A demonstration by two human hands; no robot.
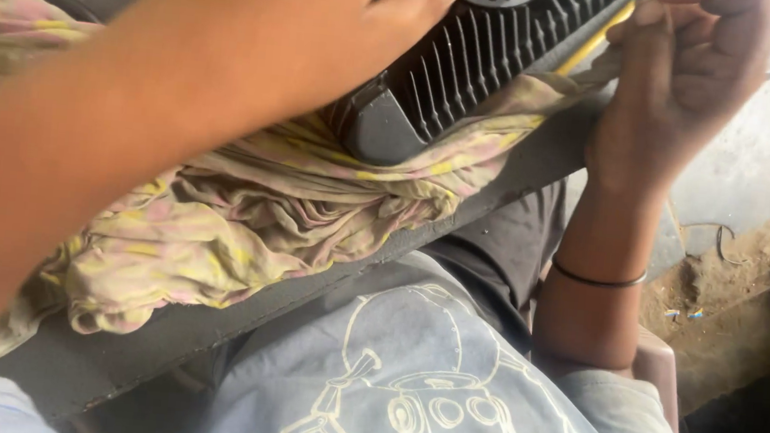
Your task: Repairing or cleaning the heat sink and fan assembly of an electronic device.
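head camera looks steeply down, very near the cloth-covered bench edge [209, 322].

shirt [445, 380]: grey-blue, pale line drawing | right wrist: thin black band [598, 280]

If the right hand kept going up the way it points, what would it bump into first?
Most likely the dark slotted grille. The right hand, fist closed around a thin yellow-handled tool, already sits at the grille's edge, above the crumpled yellow-pink cloth. Depth is hard to judge here.
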